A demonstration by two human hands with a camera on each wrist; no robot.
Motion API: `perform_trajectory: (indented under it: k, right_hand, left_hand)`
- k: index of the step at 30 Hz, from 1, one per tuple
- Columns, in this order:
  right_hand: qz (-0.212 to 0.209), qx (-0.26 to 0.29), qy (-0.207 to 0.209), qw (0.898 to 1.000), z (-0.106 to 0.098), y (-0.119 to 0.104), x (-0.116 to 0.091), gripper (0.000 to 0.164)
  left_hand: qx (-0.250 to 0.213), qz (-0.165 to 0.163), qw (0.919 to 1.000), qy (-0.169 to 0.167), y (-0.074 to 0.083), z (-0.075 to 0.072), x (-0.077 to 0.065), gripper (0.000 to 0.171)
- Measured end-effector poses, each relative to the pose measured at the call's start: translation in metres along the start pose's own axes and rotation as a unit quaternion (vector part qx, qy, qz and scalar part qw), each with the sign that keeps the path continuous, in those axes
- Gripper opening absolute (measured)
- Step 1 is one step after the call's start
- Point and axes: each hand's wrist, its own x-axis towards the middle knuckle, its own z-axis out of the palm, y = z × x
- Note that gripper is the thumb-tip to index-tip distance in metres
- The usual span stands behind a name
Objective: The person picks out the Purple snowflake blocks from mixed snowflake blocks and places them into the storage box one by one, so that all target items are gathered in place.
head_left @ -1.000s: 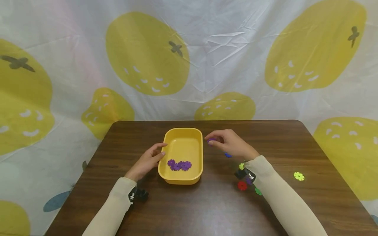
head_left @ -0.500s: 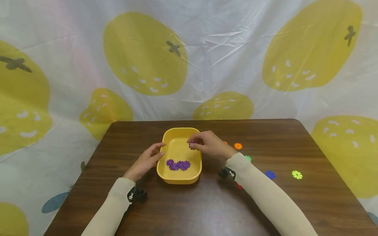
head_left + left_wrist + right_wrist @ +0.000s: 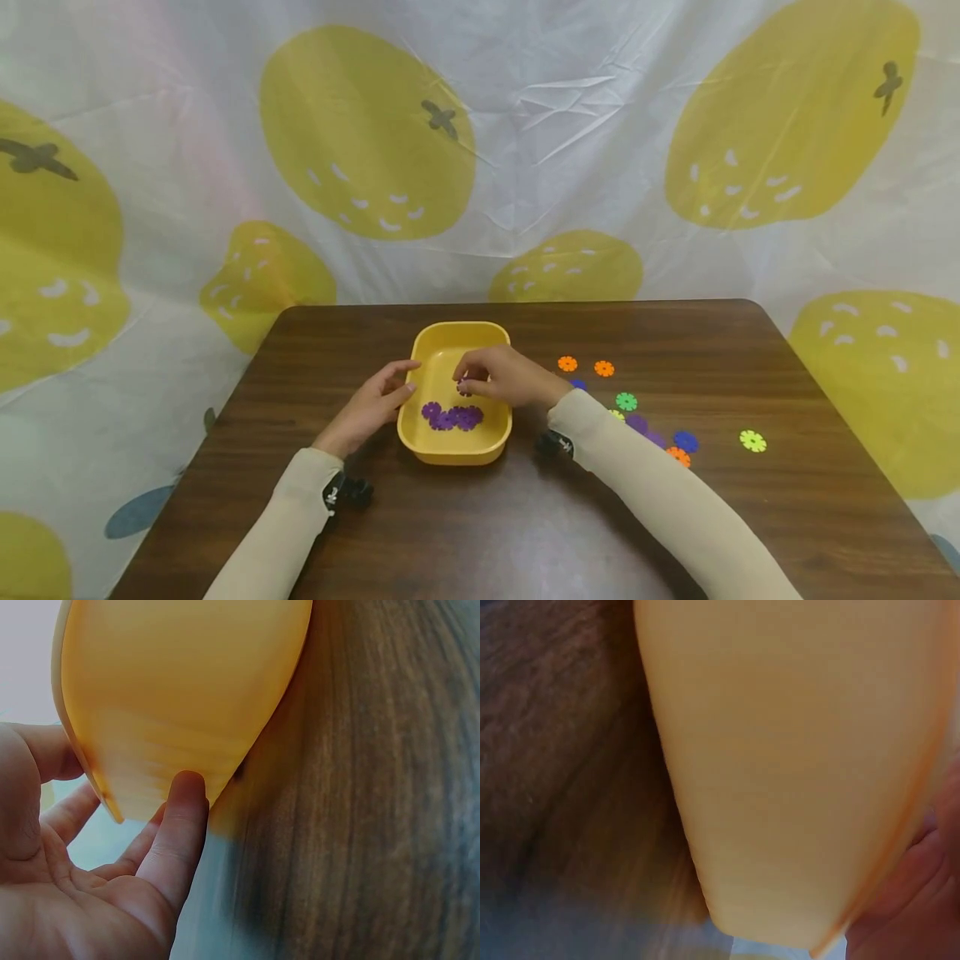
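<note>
A yellow plastic tray stands on the table with several purple snowflake discs lying together at its near end. My left hand holds the tray's left side, its thumb and index finger at the rim. In the left wrist view other fingers rest against the outer wall. Over the inside of the tray, my right hand pinches one more purple snowflake disc between thumb and fingers. The right wrist view shows mostly the tray's outer wall, with the held disc hidden.
To the right of the tray lie several loose discs, among them orange, green, blue and yellow-green ones. My right sleeve covers part of that area. A lemon-print cloth hangs behind the table.
My right hand has moved left from beside the tray to over its inside, carrying the purple disc. More loose discs on the right now show. The left hand stays at the tray.
</note>
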Motion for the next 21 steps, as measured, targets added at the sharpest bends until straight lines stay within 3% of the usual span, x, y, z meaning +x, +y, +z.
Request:
perform_trajectory:
  k: [7,21]
  right_hand:
    - [-0.009,-0.028,0.022,0.999,0.0034,0.0034,0.0014,0.023]
    - [-0.018,-0.017,0.047,0.999,-0.0033,0.0028,-0.0038,0.019]
  left_hand:
    - [0.002,-0.001,1.0000,-0.002,0.0003,-0.0006,-0.0014,0.046]
    - [0.003,0.000,1.0000,-0.001,-0.0010,-0.0005,0.0008,0.045]
